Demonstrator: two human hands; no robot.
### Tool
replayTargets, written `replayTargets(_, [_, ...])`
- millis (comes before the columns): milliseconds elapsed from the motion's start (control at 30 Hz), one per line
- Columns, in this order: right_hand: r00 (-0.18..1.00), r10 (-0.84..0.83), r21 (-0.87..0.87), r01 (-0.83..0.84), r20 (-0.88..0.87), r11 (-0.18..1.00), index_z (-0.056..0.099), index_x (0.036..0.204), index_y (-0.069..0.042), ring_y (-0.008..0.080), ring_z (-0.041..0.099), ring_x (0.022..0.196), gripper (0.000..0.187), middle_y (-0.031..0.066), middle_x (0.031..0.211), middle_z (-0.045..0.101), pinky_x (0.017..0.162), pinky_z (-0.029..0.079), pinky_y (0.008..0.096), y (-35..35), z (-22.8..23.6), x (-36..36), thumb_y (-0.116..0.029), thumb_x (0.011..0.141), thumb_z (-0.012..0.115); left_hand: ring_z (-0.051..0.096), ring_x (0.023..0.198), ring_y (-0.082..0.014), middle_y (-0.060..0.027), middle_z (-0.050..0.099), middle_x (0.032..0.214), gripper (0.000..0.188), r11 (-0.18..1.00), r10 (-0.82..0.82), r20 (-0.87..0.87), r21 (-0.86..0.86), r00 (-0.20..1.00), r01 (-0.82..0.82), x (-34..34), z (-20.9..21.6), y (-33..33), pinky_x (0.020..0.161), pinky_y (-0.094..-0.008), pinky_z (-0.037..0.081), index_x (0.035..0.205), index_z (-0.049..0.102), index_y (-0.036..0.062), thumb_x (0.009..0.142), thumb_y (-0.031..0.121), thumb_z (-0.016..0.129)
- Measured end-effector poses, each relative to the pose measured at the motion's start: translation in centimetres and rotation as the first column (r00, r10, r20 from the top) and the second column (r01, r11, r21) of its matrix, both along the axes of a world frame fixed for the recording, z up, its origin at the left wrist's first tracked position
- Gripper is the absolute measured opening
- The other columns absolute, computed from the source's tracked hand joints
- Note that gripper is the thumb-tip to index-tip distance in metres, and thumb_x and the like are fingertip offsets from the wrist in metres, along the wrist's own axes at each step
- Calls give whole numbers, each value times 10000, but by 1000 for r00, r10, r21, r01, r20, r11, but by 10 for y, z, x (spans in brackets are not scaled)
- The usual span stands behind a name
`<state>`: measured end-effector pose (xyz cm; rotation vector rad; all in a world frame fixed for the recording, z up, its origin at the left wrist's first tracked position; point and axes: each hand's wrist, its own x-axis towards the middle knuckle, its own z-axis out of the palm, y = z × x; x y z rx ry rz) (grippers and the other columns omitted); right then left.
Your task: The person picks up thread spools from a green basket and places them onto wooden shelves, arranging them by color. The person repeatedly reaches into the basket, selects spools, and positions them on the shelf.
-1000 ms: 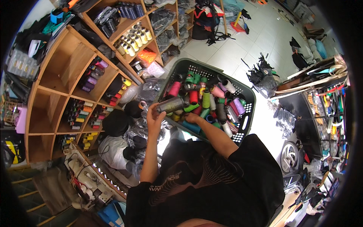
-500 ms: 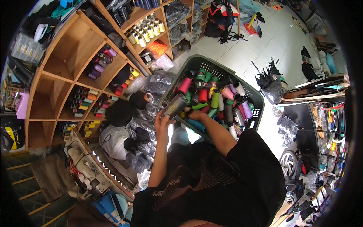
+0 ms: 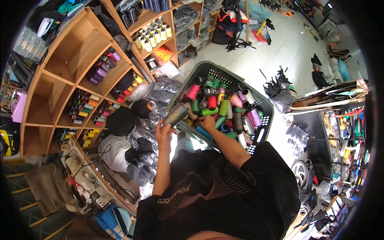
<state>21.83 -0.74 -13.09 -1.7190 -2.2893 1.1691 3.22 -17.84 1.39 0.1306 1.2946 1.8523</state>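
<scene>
Hands: one grey spool (image 3: 176,115), one basket (image 3: 262,105).

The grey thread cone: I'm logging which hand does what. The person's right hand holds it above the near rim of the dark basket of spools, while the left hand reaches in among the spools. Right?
Not quite: the hands are swapped. In the head view the left hand holds the grey thread cone above the near rim of the dark basket, while the right hand reaches in among the spools.
</scene>
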Motion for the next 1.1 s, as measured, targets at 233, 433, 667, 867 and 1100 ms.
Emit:
replayTargets(233, [939,-337,92,343,-69,935,794,864,-153,362,721,855,149,165,874,740,812,564,460,-17,23,-1,-235,768,717,646,812,-197,-114,647,1019,481,999,-42,44,-1,998,42,-4,-8,-1,739,-345,551,1343,450,-17,946,192,622])
replayTargets(433, [777,-565,68,602,-277,795,726,835,-47,281,709,758,211,141,796,728,730,551,389,-4,70,31,-243,758,733,645,955,-231,-93,660,1125,426,964,-247,189,144,950,222,-4,-37,6,860,-409,524,1210,589,74,931,396,598])
replayTargets(667, [312,-738,-485,593,-598,643,680,1117,-68,156,657,703,321,43,894,704,569,487,259,24,106,105,-181,818,711,633,1056,-259,-107,650,1144,510,923,-366,284,232,886,307,45,10,57,883,-433,524,1238,573,60,946,477,544])
replayTargets(867, [119,-790,-750,256,-601,610,602,1292,-63,158,656,887,490,54,1034,688,714,501,286,-3,149,158,-170,822,688,650,841,-284,-98,642,986,428,808,-582,412,196,701,556,100,17,97,789,-444,551,1169,565,122,979,504,526])
replayTargets(1100, [164,-721,-737,-74,-673,671,527,1376,-38,183,620,1108,622,83,1242,624,935,505,313,-52,170,187,-29,790,735,686,826,-186,-74,665,1031,467,691,-722,28,83,692,718,162,25,108,740,-317,564,1261,566,59,839,56,768])
